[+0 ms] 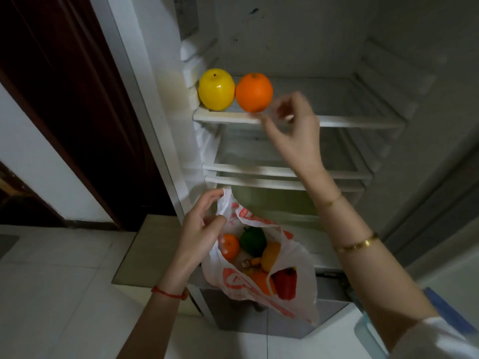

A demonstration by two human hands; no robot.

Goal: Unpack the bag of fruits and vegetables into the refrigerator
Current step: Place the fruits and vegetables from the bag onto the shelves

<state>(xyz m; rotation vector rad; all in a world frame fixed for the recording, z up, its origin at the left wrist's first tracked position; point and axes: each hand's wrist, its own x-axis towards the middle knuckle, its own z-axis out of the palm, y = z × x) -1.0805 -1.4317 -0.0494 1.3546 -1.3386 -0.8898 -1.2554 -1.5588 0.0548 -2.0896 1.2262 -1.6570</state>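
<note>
On top shelf (pixel 337 123): orange (pixel 254 92) | just left of right hand (pixel 293 125)

Left hand (pixel 199 224) sits low, fingers and thumb curled, pinching the edge of the bag (pixel 259 288) to hold it open; a red string circles the wrist, forearm coming up from the bottom of the view. Right hand (pixel 293 128) is raised higher w/ arm stretched fwd, fingers loosely spread and holding nothing, slightly motion-blurred. Right forearm carries two thin gold bangles.
</note>
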